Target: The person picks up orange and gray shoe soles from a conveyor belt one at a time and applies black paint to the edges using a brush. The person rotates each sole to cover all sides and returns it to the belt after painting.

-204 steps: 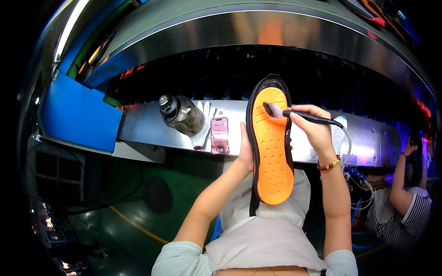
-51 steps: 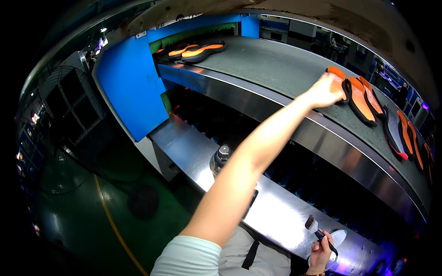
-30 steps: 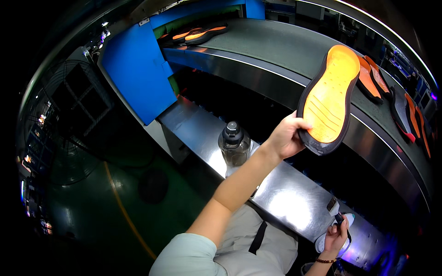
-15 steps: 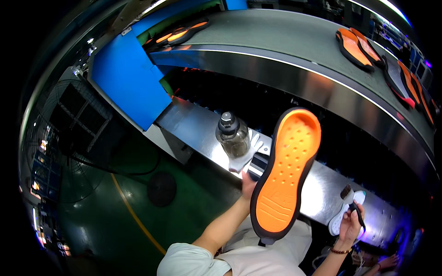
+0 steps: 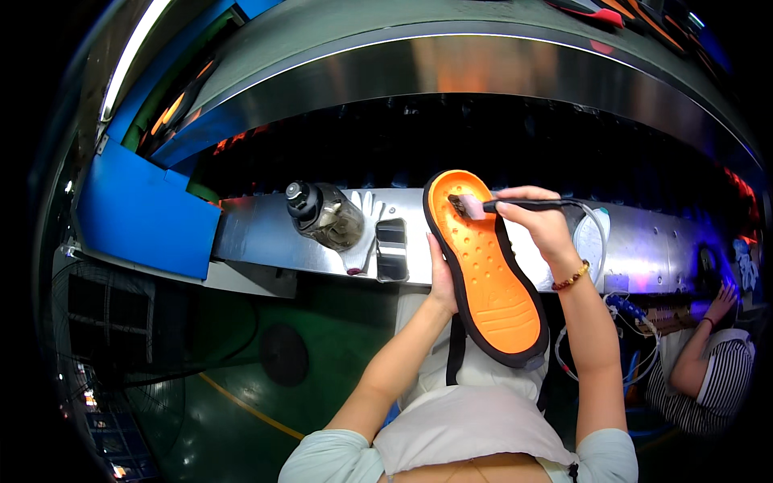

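Observation:
My left hand [image 5: 442, 278] grips a shoe sole [image 5: 506, 298] by its left edge, the fingers mostly hidden beneath it. The sole has a black rim and an orange inside dotted with small round dimples, and its heel end points away from me. In my right hand [image 5: 541, 219] is a brush [image 5: 515, 206] with a black handle and dark bristles. The bristle tip rests on or just over the orange surface near the heel end; actual contact is hard to make out. A beaded bracelet circles my right wrist.
A metal ledge [image 5: 258, 234] carries a dark bottle [image 5: 326, 217], a white glove [image 5: 361, 249], a black phone-like object [image 5: 392, 250] and a white insole-shaped piece [image 5: 593, 241]. Beyond it runs a green conveyor belt [image 5: 346, 28] with soles. Another person's hand [image 5: 722, 303] is at the far right.
My right hand has brought the brush from the right side over to the sole's heel end. The sole has tilted leftward and sits lower. The whole view has turned.

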A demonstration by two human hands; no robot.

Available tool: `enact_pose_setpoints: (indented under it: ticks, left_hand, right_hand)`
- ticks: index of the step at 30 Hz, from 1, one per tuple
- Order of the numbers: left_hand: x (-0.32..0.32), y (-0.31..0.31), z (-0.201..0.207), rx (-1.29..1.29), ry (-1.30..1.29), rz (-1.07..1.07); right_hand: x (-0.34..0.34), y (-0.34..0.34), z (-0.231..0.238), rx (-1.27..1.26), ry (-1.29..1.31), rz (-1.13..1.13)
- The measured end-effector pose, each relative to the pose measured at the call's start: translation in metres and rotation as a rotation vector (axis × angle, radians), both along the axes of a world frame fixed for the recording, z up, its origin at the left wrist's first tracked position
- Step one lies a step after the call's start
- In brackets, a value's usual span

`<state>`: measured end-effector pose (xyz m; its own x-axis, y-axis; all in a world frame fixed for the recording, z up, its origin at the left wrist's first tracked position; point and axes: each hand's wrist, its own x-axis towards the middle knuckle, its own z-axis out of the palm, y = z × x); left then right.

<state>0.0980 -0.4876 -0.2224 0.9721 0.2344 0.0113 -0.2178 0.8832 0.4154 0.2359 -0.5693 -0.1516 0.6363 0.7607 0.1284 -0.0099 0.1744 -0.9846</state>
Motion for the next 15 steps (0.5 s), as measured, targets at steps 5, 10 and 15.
enact_pose_setpoints:
  ticks: [5, 10, 15]
  left_hand:
    - [0.007, -0.005, 0.009, -0.008, 0.177, 0.143]
    - [-0.011, 0.034, 0.014, 0.046, 0.166, 0.309]
    - [-0.021, 0.025, 0.023, 0.05, 0.176, 0.284]
  right_hand:
    - [-0.027, 0.008, 0.002, -0.015, -0.805, -0.107]
    - [-0.065, -0.041, -0.006, -0.052, -0.739, 0.204]
    - [-0.042, -0.051, 0.03, -0.14, -0.35, 0.322]
